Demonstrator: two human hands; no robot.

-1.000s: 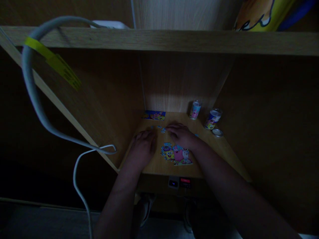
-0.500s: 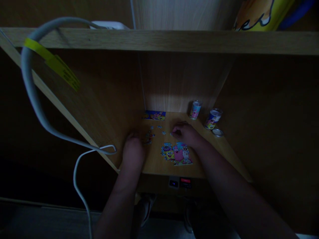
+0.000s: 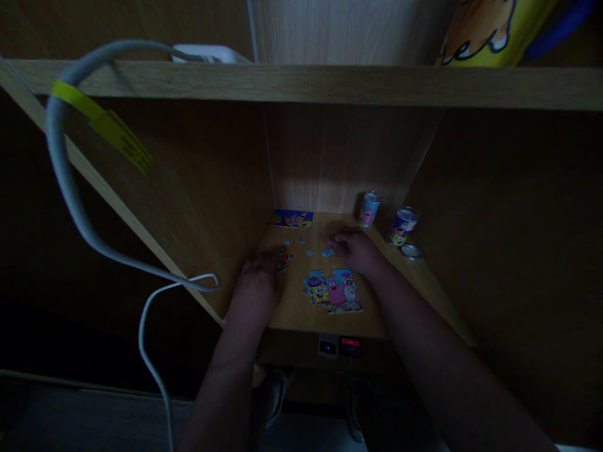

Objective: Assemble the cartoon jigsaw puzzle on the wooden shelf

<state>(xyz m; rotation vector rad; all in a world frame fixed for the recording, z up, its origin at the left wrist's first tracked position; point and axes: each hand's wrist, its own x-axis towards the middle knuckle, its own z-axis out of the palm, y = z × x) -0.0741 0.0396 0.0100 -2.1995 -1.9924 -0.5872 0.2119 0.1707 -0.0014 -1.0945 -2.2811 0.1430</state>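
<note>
My left hand [image 3: 257,282] rests low at the left of the wooden shelf board, fingers loosely stretched beside a loose cluster of puzzle pieces [image 3: 284,258]. The dim light blurs its fingertips. On the other side, my right hand [image 3: 357,248] has its fingers curled together just above a light-blue puzzle piece [image 3: 326,253] lying on the board; whether anything small is between them is hidden. Nearer the front edge lies a partly joined cartoon jigsaw puzzle [image 3: 336,292]. More single pieces, including a small blue piece [image 3: 309,252], lie between the hands.
A cartoon picture strip [image 3: 292,218] lies at the back left. Two printed cans [image 3: 369,209] stand at the back right, with a round lid [image 3: 411,252] near them. An upper shelf [image 3: 301,83] crosses above, and a grey cable [image 3: 70,182] loops down at left.
My right hand has drawn slightly right, leaving the light-blue piece in fuller view. My left hand has shifted right toward the loose cluster, its fingers now more extended.
</note>
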